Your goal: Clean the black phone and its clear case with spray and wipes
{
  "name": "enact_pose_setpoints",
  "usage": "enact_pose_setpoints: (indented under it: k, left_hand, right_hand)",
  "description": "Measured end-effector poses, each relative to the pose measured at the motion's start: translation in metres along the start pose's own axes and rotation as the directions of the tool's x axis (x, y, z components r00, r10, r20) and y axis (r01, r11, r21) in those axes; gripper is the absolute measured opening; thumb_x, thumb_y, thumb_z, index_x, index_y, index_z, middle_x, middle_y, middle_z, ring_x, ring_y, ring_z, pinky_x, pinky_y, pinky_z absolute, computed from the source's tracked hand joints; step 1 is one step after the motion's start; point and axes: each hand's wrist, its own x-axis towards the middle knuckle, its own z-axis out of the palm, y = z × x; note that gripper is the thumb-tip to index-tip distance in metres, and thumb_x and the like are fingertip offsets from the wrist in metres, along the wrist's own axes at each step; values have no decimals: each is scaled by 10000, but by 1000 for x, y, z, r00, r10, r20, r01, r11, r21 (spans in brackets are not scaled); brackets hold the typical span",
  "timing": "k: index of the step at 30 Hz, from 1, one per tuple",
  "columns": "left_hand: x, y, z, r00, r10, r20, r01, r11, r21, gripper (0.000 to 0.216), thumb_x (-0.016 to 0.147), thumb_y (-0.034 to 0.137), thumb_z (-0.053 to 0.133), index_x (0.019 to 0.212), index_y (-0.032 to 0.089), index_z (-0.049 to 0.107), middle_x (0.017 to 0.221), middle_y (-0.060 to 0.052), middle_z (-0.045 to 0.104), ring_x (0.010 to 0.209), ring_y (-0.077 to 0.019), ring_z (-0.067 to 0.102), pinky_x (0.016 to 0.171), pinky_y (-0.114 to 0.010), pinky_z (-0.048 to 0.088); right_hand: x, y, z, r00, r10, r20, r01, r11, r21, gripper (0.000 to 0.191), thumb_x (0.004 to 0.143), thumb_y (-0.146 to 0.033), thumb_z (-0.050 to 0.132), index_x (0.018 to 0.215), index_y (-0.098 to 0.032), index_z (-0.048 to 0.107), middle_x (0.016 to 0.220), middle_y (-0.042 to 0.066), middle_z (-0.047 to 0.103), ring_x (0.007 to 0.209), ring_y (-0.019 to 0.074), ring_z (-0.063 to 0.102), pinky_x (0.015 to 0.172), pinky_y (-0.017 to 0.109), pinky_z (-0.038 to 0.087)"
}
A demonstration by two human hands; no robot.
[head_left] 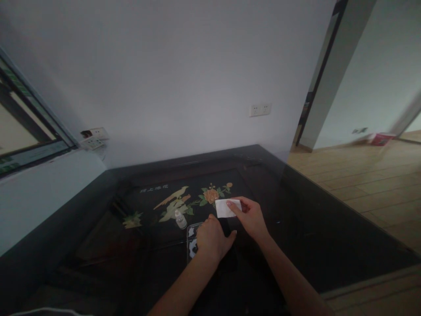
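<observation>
My right hand (pixel 251 217) pinches a small white rectangular piece, like paper or a wipe (pixel 226 208), between thumb and fingers, above the dark table. Beside it on the left, my left hand (pixel 212 239) is over a small clear-rimmed tray (pixel 187 241). Its thumb sticks out to the right, apart from the fingers, which are bent down and partly hidden; I see nothing held in it. White irregular pieces (pixel 192 248) show in the tray's uncovered part. A small clear bottle with a white cap (pixel 180 219) stands just behind the tray.
The glossy black table (pixel 296 219) bears a printed bird (pixel 174 197), flowers and characters. Its far edge meets a pale wall with a socket (pixel 260 109). A window (pixel 29 114) is at left. To the right lie a wooden floor (pixel 345 171) and a red box (pixel 381 139).
</observation>
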Motion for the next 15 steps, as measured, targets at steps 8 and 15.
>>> enact_pose_setpoints:
  k: [8,15]
  left_hand:
    - [5,1,3,999,-24,-25,24,1000,-9,636,784,600,615,1112,56,592,936,-207,706,873,-360,719,756,-413,550]
    - [7,-3,7,1000,8,-19,-10,996,-89,668,768,598,623,1144,48,585,966,-229,695,872,-387,703,742,-427,526]
  right_hand:
    - [-1,2,1,1000,15,26,-15,1000,-10,321,811,-507,766,898,-197,770,809,55,775,739,242,719,621,305,557]
    - [1,0,1,998,65,13,-66,998,22,404,743,-564,797,890,-189,774,805,59,777,737,250,724,571,303,575]
